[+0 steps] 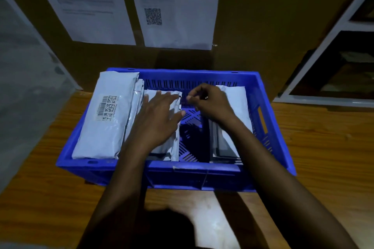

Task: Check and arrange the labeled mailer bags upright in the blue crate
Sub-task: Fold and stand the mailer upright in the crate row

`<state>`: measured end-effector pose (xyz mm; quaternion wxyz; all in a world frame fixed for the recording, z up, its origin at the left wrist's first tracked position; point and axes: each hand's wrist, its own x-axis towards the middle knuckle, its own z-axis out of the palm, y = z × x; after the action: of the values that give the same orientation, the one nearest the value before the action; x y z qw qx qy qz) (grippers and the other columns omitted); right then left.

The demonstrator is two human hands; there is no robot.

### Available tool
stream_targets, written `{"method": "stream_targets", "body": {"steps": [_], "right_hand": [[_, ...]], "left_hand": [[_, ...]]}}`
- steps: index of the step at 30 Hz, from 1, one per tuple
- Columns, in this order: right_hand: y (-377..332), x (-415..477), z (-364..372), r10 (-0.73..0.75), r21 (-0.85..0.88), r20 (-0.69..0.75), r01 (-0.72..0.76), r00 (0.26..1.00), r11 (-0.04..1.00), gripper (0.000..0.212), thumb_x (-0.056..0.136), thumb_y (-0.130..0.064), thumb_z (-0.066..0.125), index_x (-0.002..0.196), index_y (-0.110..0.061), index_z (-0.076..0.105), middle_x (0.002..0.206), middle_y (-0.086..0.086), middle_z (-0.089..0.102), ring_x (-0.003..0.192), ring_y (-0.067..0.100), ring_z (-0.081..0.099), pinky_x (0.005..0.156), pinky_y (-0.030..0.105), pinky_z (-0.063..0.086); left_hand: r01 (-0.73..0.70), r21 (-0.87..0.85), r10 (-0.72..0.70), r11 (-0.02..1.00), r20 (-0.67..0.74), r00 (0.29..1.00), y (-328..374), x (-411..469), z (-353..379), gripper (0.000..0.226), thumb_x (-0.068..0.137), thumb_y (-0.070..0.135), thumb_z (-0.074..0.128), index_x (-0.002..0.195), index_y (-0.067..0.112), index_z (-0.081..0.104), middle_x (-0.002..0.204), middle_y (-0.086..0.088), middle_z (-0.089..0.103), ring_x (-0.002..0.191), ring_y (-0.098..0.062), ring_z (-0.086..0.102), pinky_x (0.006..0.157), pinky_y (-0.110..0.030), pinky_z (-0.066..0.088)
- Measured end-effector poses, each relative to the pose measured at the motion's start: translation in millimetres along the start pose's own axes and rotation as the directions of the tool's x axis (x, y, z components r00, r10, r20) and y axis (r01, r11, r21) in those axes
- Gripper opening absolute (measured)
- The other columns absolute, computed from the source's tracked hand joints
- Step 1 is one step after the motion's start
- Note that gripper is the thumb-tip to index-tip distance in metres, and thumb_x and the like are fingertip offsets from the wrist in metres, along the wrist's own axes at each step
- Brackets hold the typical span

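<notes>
A blue crate (pixel 174 170) stands on a wooden table. Several grey mailer bags stand on edge inside it. The leftmost bag (pixel 105 119) leans left and shows a barcode label. My left hand (pixel 155 115) lies with straight fingers flat on a middle bag (pixel 172 147), pressing it toward the left stack. My right hand (pixel 208 103) hovers over the gap in the crate's middle with fingers loosely curled and nothing visibly in them. Behind it another bag (pixel 235 105) leans near the right wall. The crate's slotted floor (pixel 190 119) shows between the two groups.
A cardboard wall (pixel 253 26) with two printed sheets (pixel 178 6) rises just behind the crate. A white shelf frame (pixel 323 50) stands at the right. A translucent panel (pixel 22 87) borders the left. Bare wooden tabletop (pixel 323 147) lies right of the crate.
</notes>
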<state>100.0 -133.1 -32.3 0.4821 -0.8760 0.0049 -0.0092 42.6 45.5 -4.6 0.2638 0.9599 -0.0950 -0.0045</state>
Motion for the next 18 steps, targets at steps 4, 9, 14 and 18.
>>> {"method": "stream_targets", "body": {"steps": [4, 9, 14, 18], "right_hand": [[13, -3, -41, 0.071, -0.269, -0.138, -0.106, 0.988, 0.957, 0.015, 0.09, -0.036, 0.075, 0.092, -0.027, 0.063, 0.093, 0.001, 0.075, 0.098, 0.021, 0.07, 0.081, 0.031, 0.046], [37, -5, -57, 0.191, -0.363, -0.111, -0.219, 0.975, 0.906, 0.017, 0.089, -0.037, 0.071, 0.1, -0.025, 0.063, 0.109, 0.011, 0.075, 0.112, 0.028, 0.066, 0.095, 0.037, 0.049], [46, -14, -61, 0.194, -0.273, -0.166, -0.234, 0.967, 0.933, 0.019, 0.089, -0.033, 0.072, 0.104, -0.023, 0.066, 0.113, 0.016, 0.07, 0.116, 0.03, 0.062, 0.096, 0.038, 0.047], [48, -21, -68, 0.187, -0.222, -0.216, -0.235, 0.958, 0.946, 0.024, 0.09, -0.032, 0.074, 0.109, -0.018, 0.07, 0.112, 0.011, 0.071, 0.109, 0.025, 0.065, 0.082, 0.031, 0.043]], "left_hand": [[0.002, -0.165, 0.005, 0.986, 0.044, 0.999, 31, 23, 12, 0.046, 0.093, 0.048, 0.067, 0.133, 0.025, 0.063, 0.129, -0.001, 0.069, 0.12, -0.021, 0.062, 0.101, -0.039, 0.05], [0.213, -0.223, -0.107, 0.951, 0.409, 0.906, 66, 55, 46, 0.044, 0.091, 0.045, 0.07, 0.121, 0.013, 0.065, 0.127, -0.012, 0.068, 0.115, -0.031, 0.066, 0.097, -0.047, 0.055], [0.443, -0.388, -0.204, 0.808, 0.522, 0.828, 81, 64, 72, 0.025, 0.093, 0.022, 0.068, 0.096, -0.001, 0.06, 0.085, -0.028, 0.062, 0.067, -0.028, 0.06, 0.058, -0.034, 0.052], [0.476, -0.38, -0.319, 0.793, 0.407, 0.856, 77, 69, 82, 0.03, 0.088, 0.023, 0.077, 0.102, 0.001, 0.061, 0.077, -0.007, 0.06, 0.059, -0.015, 0.054, 0.041, -0.018, 0.038]]}}
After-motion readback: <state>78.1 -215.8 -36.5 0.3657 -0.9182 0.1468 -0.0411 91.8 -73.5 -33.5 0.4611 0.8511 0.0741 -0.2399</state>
